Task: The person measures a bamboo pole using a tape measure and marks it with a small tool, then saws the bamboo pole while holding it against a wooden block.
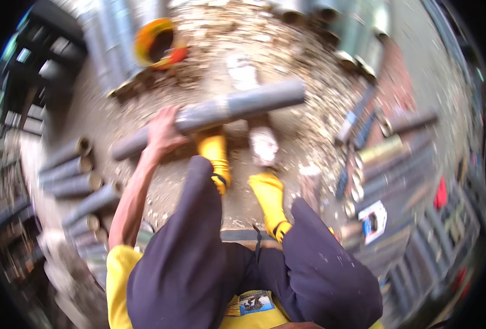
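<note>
My left hand (166,130) grips a long grey cylinder (240,103) left of its middle, fingers curled over the top. The cylinder lies tilted across in front of my knees, its right end farther off. It is smeared by motion, and a paler band crosses its middle. Beneath it is a pale wooden block (263,143), beside a yellow-covered foot (214,148). A second yellow-covered foot (269,197) is nearer me. My right hand does not show.
Wood chips (226,27) cover the ground ahead. Several grey cylinders (73,175) lie at the left, more (385,170) at the right. An orange-yellow ring-shaped object (154,44) stands far left, by long upright tubes (109,38). A white container (373,222) lies at the right.
</note>
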`<action>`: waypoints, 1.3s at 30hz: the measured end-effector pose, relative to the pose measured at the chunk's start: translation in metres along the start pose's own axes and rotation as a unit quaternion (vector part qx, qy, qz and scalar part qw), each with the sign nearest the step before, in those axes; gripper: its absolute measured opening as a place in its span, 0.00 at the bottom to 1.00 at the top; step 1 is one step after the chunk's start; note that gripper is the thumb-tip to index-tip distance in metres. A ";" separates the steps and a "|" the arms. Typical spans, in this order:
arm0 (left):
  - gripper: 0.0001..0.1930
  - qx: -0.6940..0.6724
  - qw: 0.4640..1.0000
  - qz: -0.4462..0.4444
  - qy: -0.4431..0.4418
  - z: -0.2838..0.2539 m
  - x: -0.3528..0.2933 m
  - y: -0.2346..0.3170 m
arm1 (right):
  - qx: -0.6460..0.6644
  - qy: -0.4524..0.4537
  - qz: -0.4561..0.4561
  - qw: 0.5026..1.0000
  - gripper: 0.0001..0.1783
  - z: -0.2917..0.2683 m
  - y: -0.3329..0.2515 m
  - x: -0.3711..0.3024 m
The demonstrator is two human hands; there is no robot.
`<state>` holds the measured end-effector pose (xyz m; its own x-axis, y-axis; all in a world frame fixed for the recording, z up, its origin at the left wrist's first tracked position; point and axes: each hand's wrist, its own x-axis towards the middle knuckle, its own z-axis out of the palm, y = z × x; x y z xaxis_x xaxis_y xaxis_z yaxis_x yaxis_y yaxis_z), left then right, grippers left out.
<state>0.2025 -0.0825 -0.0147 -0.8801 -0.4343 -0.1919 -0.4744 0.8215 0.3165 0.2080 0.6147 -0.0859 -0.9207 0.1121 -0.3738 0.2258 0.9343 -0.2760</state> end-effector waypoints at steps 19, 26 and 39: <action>0.13 -0.693 0.709 -0.107 -0.074 0.024 -0.054 0.067 | 0.091 -0.212 -0.581 0.781 0.22 0.008 -0.496 0.011; 0.08 -0.586 0.580 -0.456 0.334 0.001 -0.152 -0.141 | 0.033 -0.119 -0.625 0.771 0.22 0.003 -0.490 0.050; 0.11 -0.574 0.560 -0.465 0.376 0.056 -0.135 -0.208 | 0.009 -0.147 -0.670 0.728 0.27 0.003 -0.523 0.055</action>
<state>0.4211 -0.1740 -0.1069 0.2026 -0.8641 -0.4607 -0.0558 -0.4799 0.8756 0.0403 0.1308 0.0355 -0.2109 -0.9750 0.0696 -0.8051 0.1329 -0.5780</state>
